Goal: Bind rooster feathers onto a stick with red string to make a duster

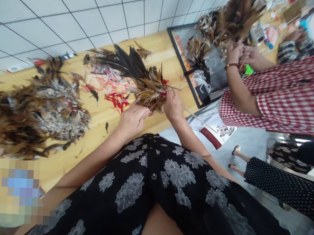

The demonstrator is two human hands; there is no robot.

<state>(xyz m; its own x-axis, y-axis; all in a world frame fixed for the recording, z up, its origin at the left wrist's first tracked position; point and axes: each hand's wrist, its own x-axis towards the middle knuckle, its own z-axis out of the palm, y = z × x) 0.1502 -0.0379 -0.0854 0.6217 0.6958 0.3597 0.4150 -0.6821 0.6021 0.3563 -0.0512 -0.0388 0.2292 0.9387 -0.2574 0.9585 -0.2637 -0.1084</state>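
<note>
A feather duster (148,83) of brown and black feathers lies over the wooden table in front of me, its long dark feathers pointing to the upper left. My right hand (174,105) is closed around its bound part, where bits of red show. A thin stick (199,119) runs out past that wrist to the lower right. On the near side of the feathers, my left hand (134,120) pinches what looks like a thin red thread (153,105) leading into the bundle. The fingertips of both hands are partly hidden.
A big heap of feathers (40,114) covers the table's left part. Red strips (117,101) and pale pink strings (111,77) lie behind my left hand. To the right, a co-worker in a checked shirt (294,94) holds another feather bundle (234,19) near a black-framed panel (180,55).
</note>
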